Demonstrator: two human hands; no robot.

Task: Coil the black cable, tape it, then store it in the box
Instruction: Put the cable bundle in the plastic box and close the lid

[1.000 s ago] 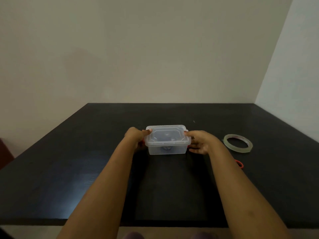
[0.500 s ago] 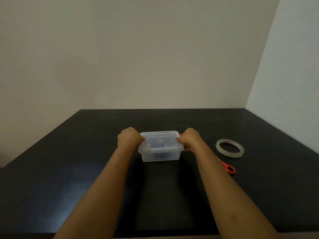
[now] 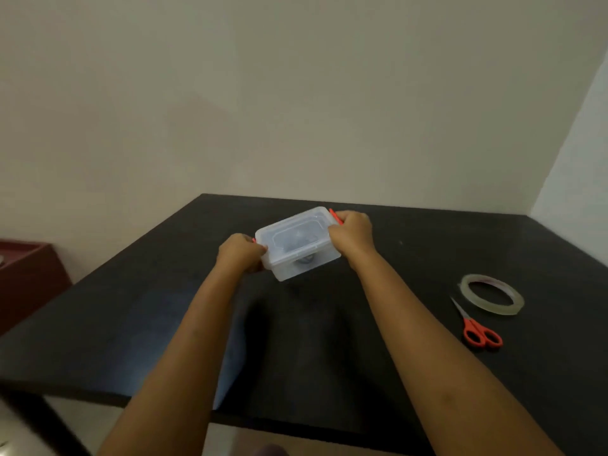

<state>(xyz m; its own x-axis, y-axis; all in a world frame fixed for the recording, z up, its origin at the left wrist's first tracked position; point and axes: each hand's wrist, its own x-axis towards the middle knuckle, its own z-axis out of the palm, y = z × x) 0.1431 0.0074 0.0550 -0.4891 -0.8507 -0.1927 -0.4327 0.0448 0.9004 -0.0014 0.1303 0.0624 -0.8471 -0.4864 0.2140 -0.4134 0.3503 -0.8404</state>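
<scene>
A small clear plastic box [image 3: 297,246] with its lid on sits on the black table [image 3: 411,373], turned at an angle. A dark coiled shape, the black cable [image 3: 304,258], shows dimly through the lid and front wall. My left hand [image 3: 240,253] grips the box's left end with curled fingers. Curled over the right end, my right hand [image 3: 350,233] covers an orange clip [image 3: 335,215] on the lid.
A roll of clear tape [image 3: 492,294] lies flat at the right of the table, with orange-handled scissors [image 3: 477,330] just in front of it. A dark red cabinet [image 3: 26,278] stands off the table's left side. Walls close the back and right.
Both hands have curled tighter round the box's ends. The box now sits skewed on the table, and the view has swung left.
</scene>
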